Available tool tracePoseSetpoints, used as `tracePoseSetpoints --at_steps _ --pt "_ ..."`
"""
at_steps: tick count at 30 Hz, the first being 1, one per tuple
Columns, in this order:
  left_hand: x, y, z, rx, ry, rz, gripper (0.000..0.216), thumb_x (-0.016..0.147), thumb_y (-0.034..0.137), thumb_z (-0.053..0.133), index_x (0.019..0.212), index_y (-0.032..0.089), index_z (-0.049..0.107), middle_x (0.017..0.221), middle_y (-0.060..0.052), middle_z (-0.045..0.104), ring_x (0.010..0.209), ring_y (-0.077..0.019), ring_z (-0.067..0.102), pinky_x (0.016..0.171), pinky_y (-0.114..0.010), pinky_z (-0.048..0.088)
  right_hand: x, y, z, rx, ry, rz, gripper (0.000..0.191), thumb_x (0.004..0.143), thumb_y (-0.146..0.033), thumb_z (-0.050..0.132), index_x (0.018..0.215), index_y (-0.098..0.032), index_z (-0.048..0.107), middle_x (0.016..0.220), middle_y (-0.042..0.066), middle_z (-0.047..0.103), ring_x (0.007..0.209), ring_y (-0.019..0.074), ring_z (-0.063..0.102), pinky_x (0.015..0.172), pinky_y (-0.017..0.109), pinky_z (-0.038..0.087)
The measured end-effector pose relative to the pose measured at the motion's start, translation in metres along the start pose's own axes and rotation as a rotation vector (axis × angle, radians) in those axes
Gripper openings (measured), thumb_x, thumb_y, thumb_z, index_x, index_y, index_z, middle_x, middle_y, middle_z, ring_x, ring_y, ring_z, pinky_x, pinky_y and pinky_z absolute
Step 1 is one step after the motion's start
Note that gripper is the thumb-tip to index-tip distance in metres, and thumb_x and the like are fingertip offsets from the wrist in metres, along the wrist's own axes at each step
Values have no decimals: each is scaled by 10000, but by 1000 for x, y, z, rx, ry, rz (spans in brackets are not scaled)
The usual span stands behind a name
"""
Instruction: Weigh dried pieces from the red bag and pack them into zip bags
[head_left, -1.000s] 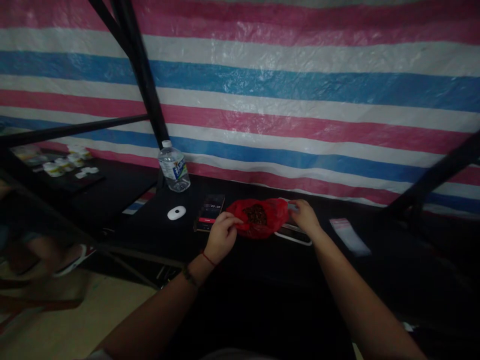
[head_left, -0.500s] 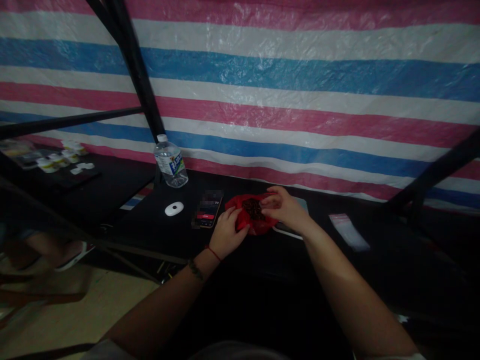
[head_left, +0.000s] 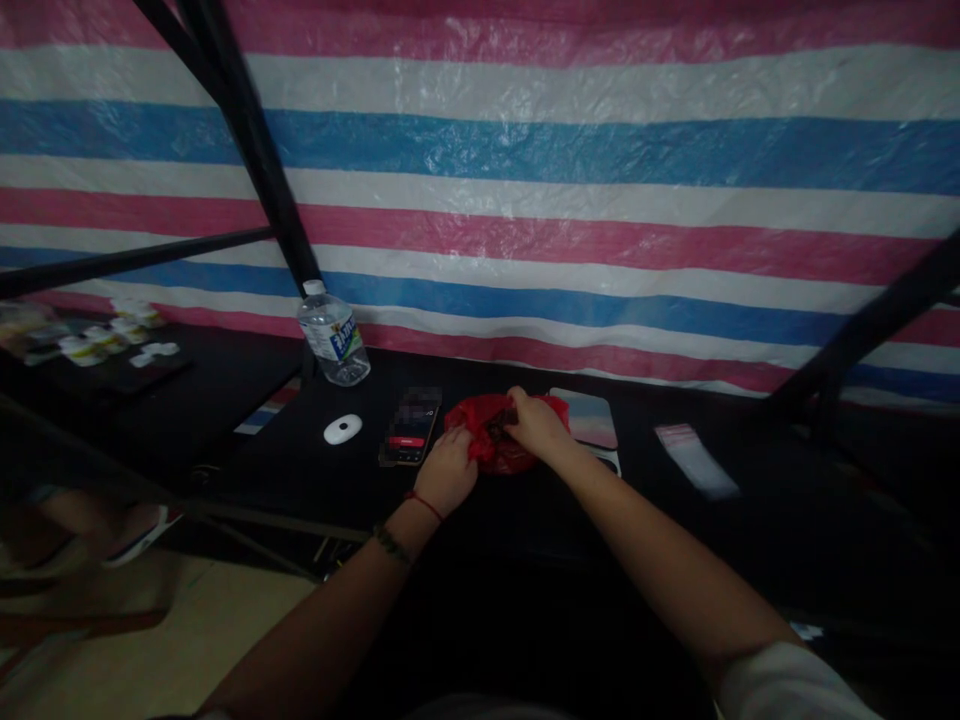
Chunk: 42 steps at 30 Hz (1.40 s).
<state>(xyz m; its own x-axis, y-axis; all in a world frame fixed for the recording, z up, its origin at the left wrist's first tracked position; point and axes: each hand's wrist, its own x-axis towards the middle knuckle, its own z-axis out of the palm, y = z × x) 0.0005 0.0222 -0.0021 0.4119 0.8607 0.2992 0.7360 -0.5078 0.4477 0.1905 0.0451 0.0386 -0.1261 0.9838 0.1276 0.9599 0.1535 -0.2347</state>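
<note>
A red plastic bag (head_left: 502,463) lies crumpled on the black table with its mouth spread. Small dark brown pieces (head_left: 495,426) show inside it, too dim to name. At the bag's near left side, my left hand (head_left: 451,468) is closed on the plastic. My right hand (head_left: 541,428) reaches over the right rim, its fingertips drawn together at the dark pieces. Whatever sits between those fingertips is hidden. Partly behind my right hand and wrist is a flat pale-screened device (head_left: 589,418), to the right of the bag.
Left of the bag lie a phone (head_left: 414,425) and a white oval case (head_left: 343,429); a clear bottle (head_left: 335,338) stands behind them. Clear plastic bags (head_left: 697,460) lie at right. Several white-capped containers (head_left: 82,350) occupy the left table. A person's foot (head_left: 139,535) shows below.
My right hand has moved left and lower into the bag's mouth, its fingers closing together. More of the pale-screened device shows. My left hand has closed more tightly on the bag's edge.
</note>
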Motion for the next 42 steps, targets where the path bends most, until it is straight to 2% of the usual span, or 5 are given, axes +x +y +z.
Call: tracePoseSetpoints --at_steps 5,8,17,37,42 --pt "-8 -7 0 -148 109 16 245 902 202 453 1115 155 565 1158 -136 634 1123 -241 595 1008 -432 464 -10 5 0 -60 -16 -72 289 831 -228 620 1104 -158 556 1028 111 690 964 258 632 795 313 438" --pt "-10 -7 1 -158 135 8 424 876 320 556 1258 148 487 1224 -153 609 1154 -265 581 1017 -449 457 -13 7 2 -103 -32 -155 250 869 -166 539 1114 -152 586 1087 126 670 1038 266 586 888 344 412" --pt "-15 -11 9 50 116 -21 522 783 305 629 1259 123 515 1281 -186 557 1233 -334 504 1053 -510 393 -6 -1 3 -118 -72 -123 310 902 -95 413 1075 -155 664 1096 147 592 963 225 572 873 331 420" --pt "-5 -18 20 -371 142 35 602 828 108 495 1420 160 403 1455 -139 457 1368 -241 407 1151 -469 333 7 -10 25 603 -62 -262 126 751 -133 638 836 -165 725 869 45 736 811 196 653 758 284 478" --pt "-2 -22 17 -419 107 -15 562 844 108 470 1402 153 429 1384 -140 532 1301 -238 487 1126 -474 366 9 -3 36 767 -78 -202 320 693 -78 666 999 -161 710 977 54 738 880 201 676 817 304 505"
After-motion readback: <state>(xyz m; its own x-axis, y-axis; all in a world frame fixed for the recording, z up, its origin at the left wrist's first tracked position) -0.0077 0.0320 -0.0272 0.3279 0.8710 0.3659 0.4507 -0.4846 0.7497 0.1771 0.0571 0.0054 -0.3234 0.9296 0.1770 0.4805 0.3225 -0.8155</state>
